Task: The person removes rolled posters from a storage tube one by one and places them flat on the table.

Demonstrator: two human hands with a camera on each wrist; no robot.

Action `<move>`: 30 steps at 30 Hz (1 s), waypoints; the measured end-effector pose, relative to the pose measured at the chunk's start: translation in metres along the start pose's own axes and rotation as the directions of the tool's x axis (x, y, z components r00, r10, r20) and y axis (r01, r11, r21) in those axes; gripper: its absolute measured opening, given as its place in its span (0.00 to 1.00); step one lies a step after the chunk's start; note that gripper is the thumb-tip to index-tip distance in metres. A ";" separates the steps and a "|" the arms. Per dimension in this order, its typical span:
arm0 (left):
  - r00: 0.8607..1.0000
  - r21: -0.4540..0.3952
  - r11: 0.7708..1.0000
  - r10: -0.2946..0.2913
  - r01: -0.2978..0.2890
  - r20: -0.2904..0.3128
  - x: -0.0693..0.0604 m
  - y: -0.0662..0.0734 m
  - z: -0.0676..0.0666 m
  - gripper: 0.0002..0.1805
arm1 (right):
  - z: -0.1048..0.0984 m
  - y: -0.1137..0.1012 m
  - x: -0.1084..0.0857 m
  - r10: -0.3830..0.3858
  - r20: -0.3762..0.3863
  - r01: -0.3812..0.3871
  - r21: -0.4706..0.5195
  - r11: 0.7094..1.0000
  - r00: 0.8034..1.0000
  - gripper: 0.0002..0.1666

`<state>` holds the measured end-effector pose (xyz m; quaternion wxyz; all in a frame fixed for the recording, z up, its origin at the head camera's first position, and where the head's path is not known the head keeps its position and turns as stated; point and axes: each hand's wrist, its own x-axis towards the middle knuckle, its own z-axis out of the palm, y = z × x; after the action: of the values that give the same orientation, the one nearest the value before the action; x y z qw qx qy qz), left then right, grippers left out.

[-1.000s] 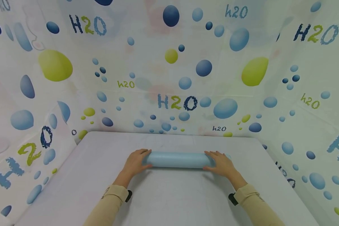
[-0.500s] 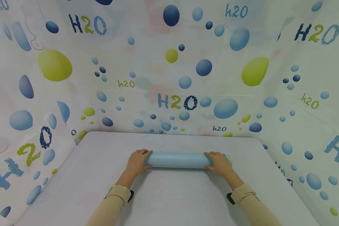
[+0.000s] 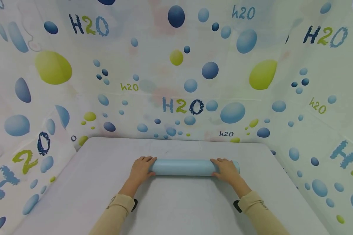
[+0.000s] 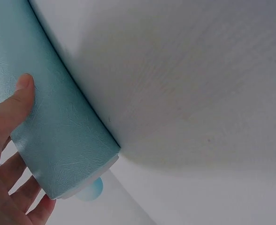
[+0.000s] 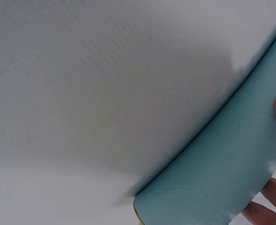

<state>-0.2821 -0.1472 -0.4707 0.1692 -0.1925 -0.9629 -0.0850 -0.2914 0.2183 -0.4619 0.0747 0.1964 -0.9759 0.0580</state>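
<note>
A light blue roll [image 3: 182, 167] with a finely creased surface lies crosswise on the white table. The left hand [image 3: 141, 169] grips its left end; in the left wrist view the thumb of that hand [image 4: 9, 154] lies on the near face of the roll [image 4: 63, 122] and the fingers reach round its far side. The right hand [image 3: 227, 170] grips the roll close to its right end, which sticks out a little past the hand. In the right wrist view, thumb and fingers of this hand [image 5: 274, 187] stand on opposite sides of the roll [image 5: 222, 154].
The white table [image 3: 106, 163] extends around the roll. Behind it and at both sides hangs a white sheet [image 3: 153, 114] printed with blue and green drops and H2O lettering. Beige sleeves and dark bands show at both wrists.
Against one second ago, the left hand sits slightly lower in the head view, and the right hand a little further left. Both still hold the roll. The background has shifted slightly left.
</note>
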 end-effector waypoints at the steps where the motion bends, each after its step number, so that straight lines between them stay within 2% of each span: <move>1: 1.000 0.000 1.000 0.000 0.000 0.003 -0.001 0.000 0.000 0.35 | 0.000 0.000 -0.001 0.001 0.002 -0.001 0.002 1.000 1.000 0.36; 15: 1.000 -0.010 1.000 -0.004 0.004 0.012 -0.010 0.006 -0.003 0.34 | -0.003 -0.001 -0.011 -0.018 0.016 0.018 0.005 1.000 1.000 0.35; 23: 0.998 0.041 0.999 0.005 -0.007 0.057 -0.011 0.010 -0.004 0.34 | -0.008 -0.003 -0.021 -0.036 0.019 0.035 0.008 0.999 0.999 0.34; 30: 0.996 0.047 0.999 0.000 -0.004 0.090 -0.016 0.017 -0.012 0.34 | -0.007 -0.003 -0.029 -0.051 0.012 0.051 -0.002 0.999 0.999 0.35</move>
<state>-0.2579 -0.1394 -0.4639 0.1300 -0.1931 -0.9711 -0.0533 -0.2635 0.2274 -0.4598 0.0707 0.2213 -0.9711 0.0539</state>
